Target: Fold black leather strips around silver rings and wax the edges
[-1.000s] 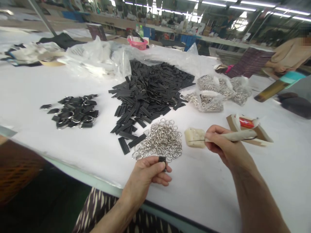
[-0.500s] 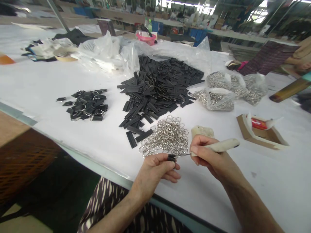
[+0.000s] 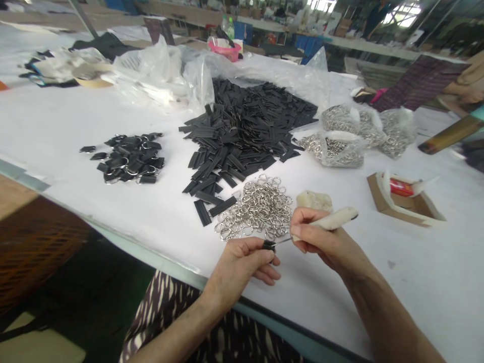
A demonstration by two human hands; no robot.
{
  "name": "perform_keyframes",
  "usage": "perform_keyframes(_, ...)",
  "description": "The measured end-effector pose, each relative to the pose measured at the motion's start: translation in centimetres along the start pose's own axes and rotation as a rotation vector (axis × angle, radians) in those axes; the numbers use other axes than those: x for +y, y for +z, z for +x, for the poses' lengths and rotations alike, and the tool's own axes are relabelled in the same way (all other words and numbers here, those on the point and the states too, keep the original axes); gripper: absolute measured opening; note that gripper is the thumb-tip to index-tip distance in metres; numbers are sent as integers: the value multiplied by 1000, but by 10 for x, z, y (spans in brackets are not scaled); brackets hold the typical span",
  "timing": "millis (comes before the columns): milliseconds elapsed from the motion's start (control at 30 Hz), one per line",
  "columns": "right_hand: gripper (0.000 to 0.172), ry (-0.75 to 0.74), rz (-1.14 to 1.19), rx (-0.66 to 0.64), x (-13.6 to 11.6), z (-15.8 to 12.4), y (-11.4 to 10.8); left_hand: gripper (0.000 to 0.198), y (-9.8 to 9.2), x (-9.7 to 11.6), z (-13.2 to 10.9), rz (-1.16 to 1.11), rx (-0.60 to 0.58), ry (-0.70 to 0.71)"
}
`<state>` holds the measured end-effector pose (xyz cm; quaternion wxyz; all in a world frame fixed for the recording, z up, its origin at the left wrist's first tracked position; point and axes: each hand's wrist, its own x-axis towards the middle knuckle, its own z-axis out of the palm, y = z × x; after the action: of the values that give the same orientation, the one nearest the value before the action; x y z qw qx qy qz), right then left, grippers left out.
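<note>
My left hand [image 3: 242, 267] is closed, pinching a short black strap piece [image 3: 268, 245] between thumb and forefinger; the strap looks folded over. In my right hand [image 3: 321, 237] is a white-handled tool [image 3: 338, 219] with a thin metal shaft, gripped like a pen. Its tip meets the strap piece at the left fingertips. Just beyond my hands lies a heap of silver metal rings [image 3: 260, 207]. Behind that spreads a large pile of flat black strap pieces [image 3: 245, 126]. To the left sits a smaller pile of black loops with rings [image 3: 130, 159].
Clear bags of rings [image 3: 342, 148] stand at the right, near an open cardboard box [image 3: 406, 204] with a red item inside. A pale block [image 3: 314, 200] lies beyond my right hand. Crumpled plastic [image 3: 159, 75] covers the back left. Another person's hand [image 3: 469, 93] shows at far right.
My right hand has moved slightly left, bringing the tool closer to the strap piece. My left hand keeps its pinch. The whole view has shifted a little.
</note>
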<state>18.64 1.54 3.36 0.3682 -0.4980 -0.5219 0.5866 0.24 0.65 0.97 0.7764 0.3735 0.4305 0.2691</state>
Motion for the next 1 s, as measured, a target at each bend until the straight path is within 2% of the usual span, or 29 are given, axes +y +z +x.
perform_keyframes(167,21,127,123,-130,3,7,-6,20,0,-3,-1,69,-52,-89)
perform_keyframes(267,25,139,179,-154,7,10,-6,19,1,-5,-1,53,-62,-125)
perform_keyframes(467,21,104,174,-73,4,8,-5,17,0,-8,0,12,-40,-119)
perform_keyframes(600,24,44,294,65,-5,4,-22,19,-3,-12,-1,-1,-14,-122)
perform_keyframes(700,22,24,284,141,-8,2,-32,20,-5,-14,-3,-16,1,-117)
perform_keyframes(1000,19,-31,188,128,-6,2,-20,18,-6,-16,-2,-100,57,-86)
